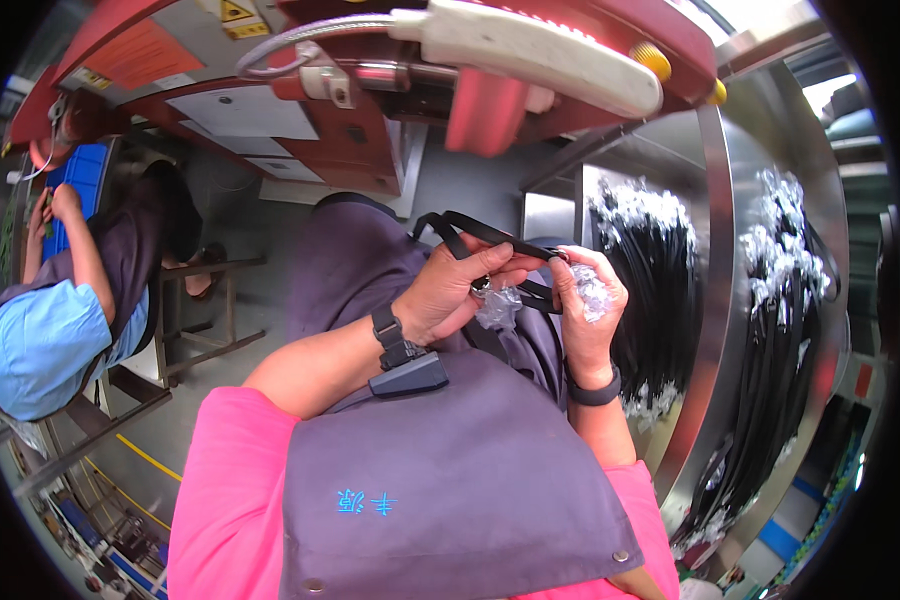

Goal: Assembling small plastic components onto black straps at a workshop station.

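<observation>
A black strap (485, 232) is looped between my hands above my lap. My left hand (442, 290) is closed on it, thumb along the top, with a small metal ring partly visible beneath. Crumpled clear plastic wrap (500, 308) hangs under these fingers. My right hand (588, 318) pinches the strap's other part at the fingertips, close to the left fingers. More clear plastic (592, 288) bunches against the right palm. The fingers hide the exact fittings at the strap's ends.
Metal trays at my right hold bundles of black straps (655, 290) with plastic-wrapped ends. A red machine (610, 25) with a pale bar (540, 55) spans the space ahead. At the left, another person in a blue sleeve (50, 345) works near a blue bin (82, 185).
</observation>
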Tool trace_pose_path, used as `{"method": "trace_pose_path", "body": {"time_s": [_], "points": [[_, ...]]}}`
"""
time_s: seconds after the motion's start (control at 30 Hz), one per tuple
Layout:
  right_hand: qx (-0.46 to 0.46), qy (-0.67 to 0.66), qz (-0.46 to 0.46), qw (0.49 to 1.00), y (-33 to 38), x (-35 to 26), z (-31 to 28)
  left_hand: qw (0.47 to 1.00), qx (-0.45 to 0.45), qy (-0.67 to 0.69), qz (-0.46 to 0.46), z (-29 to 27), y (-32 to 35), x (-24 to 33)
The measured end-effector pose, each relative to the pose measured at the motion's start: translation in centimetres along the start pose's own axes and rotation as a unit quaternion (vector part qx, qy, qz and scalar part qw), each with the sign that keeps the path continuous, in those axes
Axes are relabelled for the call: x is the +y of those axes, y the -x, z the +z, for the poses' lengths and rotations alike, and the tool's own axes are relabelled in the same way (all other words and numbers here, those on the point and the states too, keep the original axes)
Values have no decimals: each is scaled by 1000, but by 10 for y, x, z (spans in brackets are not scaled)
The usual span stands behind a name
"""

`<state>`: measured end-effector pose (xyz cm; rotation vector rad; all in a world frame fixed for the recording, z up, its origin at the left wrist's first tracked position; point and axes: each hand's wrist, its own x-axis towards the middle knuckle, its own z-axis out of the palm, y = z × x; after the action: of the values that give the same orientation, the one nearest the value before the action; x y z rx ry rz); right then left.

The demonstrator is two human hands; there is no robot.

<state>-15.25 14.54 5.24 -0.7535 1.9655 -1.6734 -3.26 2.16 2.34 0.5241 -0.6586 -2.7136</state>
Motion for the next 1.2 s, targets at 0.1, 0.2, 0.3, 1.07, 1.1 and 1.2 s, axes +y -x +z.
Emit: {"method": "trace_pose_path", "body": {"time_s": [0.1,0.2,0.3,1.07,1.1,1.2], "points": [[-29,-6,-8,1000,-18,-7,10,999,-5,28,24,-5,-2,9],[-54,-25,2,998,-34,-14,20,996,35,78,37,-2,-2,17],[-59,-39,-9,997,-47,-16,32,990,46,121,61,-5,-4,20],[-97,-61,-9,993,-87,-11,52,975,78,181,99,-3,-20,36],[-99,-65,-4,993,-88,-11,52,974,79,187,99,-4,-20,36],[-103,-72,10,992,-90,-12,53,974,83,189,95,-4,-21,37]]}}
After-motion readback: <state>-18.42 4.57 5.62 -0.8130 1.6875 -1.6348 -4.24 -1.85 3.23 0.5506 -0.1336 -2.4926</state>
